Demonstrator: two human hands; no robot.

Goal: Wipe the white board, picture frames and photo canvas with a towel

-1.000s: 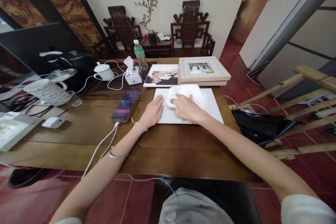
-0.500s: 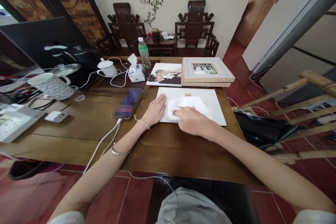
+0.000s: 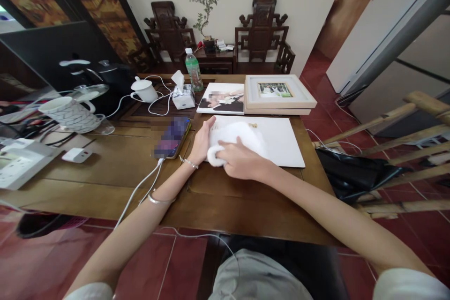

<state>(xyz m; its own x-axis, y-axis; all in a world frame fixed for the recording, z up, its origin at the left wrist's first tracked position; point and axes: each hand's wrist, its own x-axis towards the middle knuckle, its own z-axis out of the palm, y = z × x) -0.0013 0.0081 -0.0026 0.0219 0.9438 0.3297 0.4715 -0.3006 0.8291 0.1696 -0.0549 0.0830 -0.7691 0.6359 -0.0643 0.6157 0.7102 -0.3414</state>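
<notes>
A flat white board [image 3: 286, 143] lies on the wooden table, with a small gold-coloured piece [image 3: 252, 125] near its far edge. My right hand [image 3: 241, 159] is closed on a fluffy white cloth [image 3: 246, 136] and presses it on the left half of the board. Part of the cloth bunches up around the fingers. At the board's left edge, my left hand [image 3: 201, 143] stands on its side, fingers stretched out and apart from any grip I can see. The board's left edge is partly hidden by that hand and the cloth.
Beyond the board lie a photo print [image 3: 223, 98] and stacked picture frames [image 3: 297, 98]. To the left are a charging phone [image 3: 172, 138], tissue pack [image 3: 183, 97], bottle [image 3: 193, 72], lidded cup [image 3: 144, 90], tilted mug [image 3: 70, 115] and power strip [image 3: 21, 164]. A bamboo rack [image 3: 415, 145] stands right.
My right hand has moved the cloth leftward across the board. My left hand has gone from lying flat on the board to standing on its side at the left edge.
</notes>
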